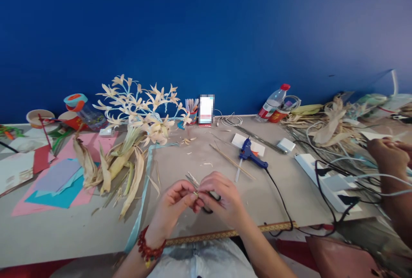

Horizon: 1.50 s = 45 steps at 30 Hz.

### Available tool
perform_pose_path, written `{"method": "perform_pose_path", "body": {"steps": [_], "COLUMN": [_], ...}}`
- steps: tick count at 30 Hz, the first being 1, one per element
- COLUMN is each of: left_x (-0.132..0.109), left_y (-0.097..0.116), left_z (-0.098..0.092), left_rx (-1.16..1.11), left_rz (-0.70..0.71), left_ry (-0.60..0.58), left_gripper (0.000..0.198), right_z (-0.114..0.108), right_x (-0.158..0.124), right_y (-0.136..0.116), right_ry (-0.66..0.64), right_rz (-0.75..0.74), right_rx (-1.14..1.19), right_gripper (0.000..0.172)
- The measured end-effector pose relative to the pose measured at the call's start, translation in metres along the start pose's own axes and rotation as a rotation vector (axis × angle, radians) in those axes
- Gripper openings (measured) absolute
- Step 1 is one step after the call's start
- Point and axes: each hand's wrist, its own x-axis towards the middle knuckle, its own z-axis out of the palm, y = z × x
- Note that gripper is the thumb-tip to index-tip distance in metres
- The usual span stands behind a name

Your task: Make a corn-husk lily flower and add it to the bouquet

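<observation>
Near the table's front edge my left hand [177,199] and my right hand [222,195] meet fingertip to fingertip. Both are closed in a pinch on a small yellow-green piece [196,193], too small to name exactly. Beneath them lies a pair of scissors [193,179]; its blades point away to the left, and my right hand partly hides its dark handles. Beyond my hands, pale scraps [206,164] lie on the table. A blue hot glue gun [248,152] with a glue stick rests to the right, beside a thin wooden stick [230,160].
Pale husk flowers on branches [154,104] stand at back left, above corn husks [135,183] and coloured paper [54,194]. A lit phone [206,112] stands by the wall. Right are a bottle [272,104], a corded power strip [317,181] and another person's hands [389,155].
</observation>
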Motion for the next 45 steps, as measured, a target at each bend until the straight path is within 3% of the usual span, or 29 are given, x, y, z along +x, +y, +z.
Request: {"method": "perform_pose_path", "body": {"steps": [5, 9, 12, 15, 20, 28, 31, 37, 45], "left_x": [0.002, 0.002, 0.002, 0.003, 0.004, 0.001, 0.002, 0.007, 0.005], "left_y": [0.001, 0.002, 0.000, -0.003, -0.005, -0.007, -0.009, -0.012, -0.006], "left_z": [0.002, 0.005, 0.006, 0.005, 0.004, 0.002, 0.002, 0.002, 0.000], "left_rx": [0.045, 0.105, 0.165, 0.195, 0.224, 0.563, 0.500, 0.131, 0.263], "left_rz": [0.040, 0.087, 0.126, 0.131, 0.151, 0.296, 0.276, 0.129, 0.157], "left_ry": [0.080, 0.098, 0.133, 0.162, 0.200, 0.231, 0.224, 0.142, 0.142], "left_gripper": [0.016, 0.016, 0.014, 0.013, 0.012, 0.010, 0.009, 0.010, 0.011], "right_z": [0.000, 0.001, 0.002, 0.003, 0.005, 0.011, 0.014, 0.018, 0.013], "right_x": [-0.001, -0.006, -0.007, -0.004, -0.002, 0.001, 0.001, -0.005, -0.003], "right_y": [0.000, -0.006, -0.011, -0.011, -0.007, -0.006, -0.004, 0.002, 0.001], "right_ry": [0.087, 0.230, 0.160, 0.117, 0.111, 0.175, 0.212, 0.213, 0.079], "right_rz": [0.043, -0.096, -0.174, -0.127, -0.091, -0.076, -0.106, -0.028, 0.022], "right_rx": [-0.035, -0.168, -0.322, -0.388, -0.355, -0.326, -0.312, -0.138, 0.004], "right_gripper": [0.018, 0.020, 0.023, 0.022, 0.022, 0.017, 0.018, 0.018, 0.014]}}
